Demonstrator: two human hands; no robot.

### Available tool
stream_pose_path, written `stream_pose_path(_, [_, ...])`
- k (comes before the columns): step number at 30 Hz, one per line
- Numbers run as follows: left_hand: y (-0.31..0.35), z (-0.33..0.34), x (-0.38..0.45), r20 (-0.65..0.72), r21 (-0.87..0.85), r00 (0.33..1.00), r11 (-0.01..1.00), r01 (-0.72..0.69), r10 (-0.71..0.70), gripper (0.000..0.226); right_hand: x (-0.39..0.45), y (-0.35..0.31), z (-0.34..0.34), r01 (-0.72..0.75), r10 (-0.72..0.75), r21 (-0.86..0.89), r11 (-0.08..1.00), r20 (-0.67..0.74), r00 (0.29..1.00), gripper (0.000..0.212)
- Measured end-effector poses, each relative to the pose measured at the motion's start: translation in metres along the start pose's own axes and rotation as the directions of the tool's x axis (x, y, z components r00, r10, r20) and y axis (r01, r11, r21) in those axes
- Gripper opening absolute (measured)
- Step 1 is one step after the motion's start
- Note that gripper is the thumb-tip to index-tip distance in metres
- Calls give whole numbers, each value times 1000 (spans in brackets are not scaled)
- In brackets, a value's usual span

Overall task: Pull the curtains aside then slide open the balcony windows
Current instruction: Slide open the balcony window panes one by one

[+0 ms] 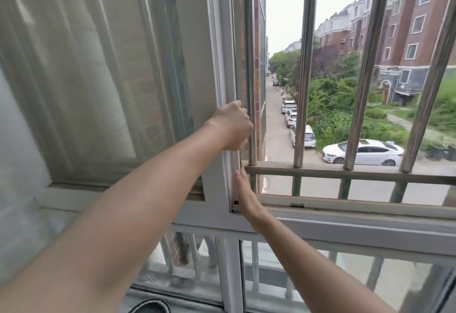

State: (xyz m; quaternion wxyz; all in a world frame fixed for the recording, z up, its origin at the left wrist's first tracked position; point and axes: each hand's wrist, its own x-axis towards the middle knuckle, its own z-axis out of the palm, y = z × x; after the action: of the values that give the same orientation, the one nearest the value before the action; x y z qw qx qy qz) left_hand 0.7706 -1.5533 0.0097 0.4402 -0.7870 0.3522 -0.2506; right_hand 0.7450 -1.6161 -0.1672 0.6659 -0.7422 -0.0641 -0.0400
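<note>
Outside, parked cars [362,152] line a street behind steel bars [306,66]. At the opening's left edge stands the white sash [223,66]; the left hand [232,125] is wrapped around its edge, while the right hand [244,195] presses flat against it, fingers straight.

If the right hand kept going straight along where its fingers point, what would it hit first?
The right hand lies flat on the sash edge, fingers pointing up. It would probably meet the left hand gripping that edge higher up.

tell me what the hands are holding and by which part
The left hand grips the sliding window sash by its vertical right edge. The right hand lies flat against the same edge lower down, gripping nothing.
</note>
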Motion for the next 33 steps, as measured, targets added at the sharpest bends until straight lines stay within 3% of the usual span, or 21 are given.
stream_pose_path(4, [19,-9,-6,32,-257,993,960,114,-110,31,-50,5,-19,45,-67,-119,992,-183,981,37])
stream_pose_path(6, [35,-17,-11,-8,-404,996,911,81,-93,31,-79,8,-34,19,-107,-256,966,-335,936,28])
stream_pose_path(9, [65,-35,-22,-67,-505,998,862,-40,7,31,-133,15,-63,-137,-122,-437,889,-515,849,25])
stream_pose_path(15, [168,-117,-54,-291,-574,923,726,-378,251,31,-292,23,-110,-462,-8,-416,784,-749,662,21])
stream_pose_path(22, [283,-293,-127,-569,-434,672,521,-735,475,31,-531,1,-119,-679,51,-154,718,-961,271,23])
stream_pose_path(26, [343,-414,-218,-758,-218,419,412,-885,500,31,-690,-21,-105,-677,10,16,736,-1000,-13,27])
stream_pose_path(30, [396,-518,-323,-848,-61,202,289,-955,490,31,-843,-55,-57,-600,-2,162,784,-965,-263,21])
stream_pose_path(33, [428,-594,-427,-870,31,70,195,-980,488,30,-967,-86,-1,-621,-40,232,748,-919,-391,27])
